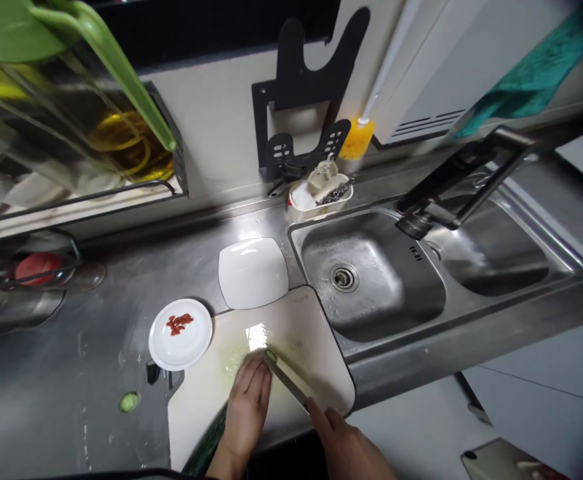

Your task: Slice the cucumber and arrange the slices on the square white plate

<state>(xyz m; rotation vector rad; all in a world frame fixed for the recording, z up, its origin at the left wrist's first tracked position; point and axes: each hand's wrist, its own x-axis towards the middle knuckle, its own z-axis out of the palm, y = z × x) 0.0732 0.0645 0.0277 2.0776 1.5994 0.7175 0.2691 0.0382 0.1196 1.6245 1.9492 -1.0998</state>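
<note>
at the bottom centre of the frame, the two bare hands are near each other but apart. the right hand (344,440), at lower right of centre, is clamped around the handle of a long knife with a narrow grey metal blade (291,385). the left hand (250,393), just left of it, is closed over a long dark green cucumber (210,437), its fingers bunched near the blade tip. the cucumber runs from the bottom edge, left of centre, up under the left hand; a small pale green piece (271,355) shows right beside the blade tip. beneath all of these lies a large off-white cutting board (321,350) with a dark edge, wet and tinged green near the fingers. just above the board, at the centre, is a glossy white square plate (254,273); to the left, a round white plate (158,343) bears small chopped red pieces (178,324). on the grey metal counter (36,407) at lower left are a pale green round slice (129,402) and a dark green stub (152,371). a stainless steel double sink (371,267) sits right of centre.
</note>
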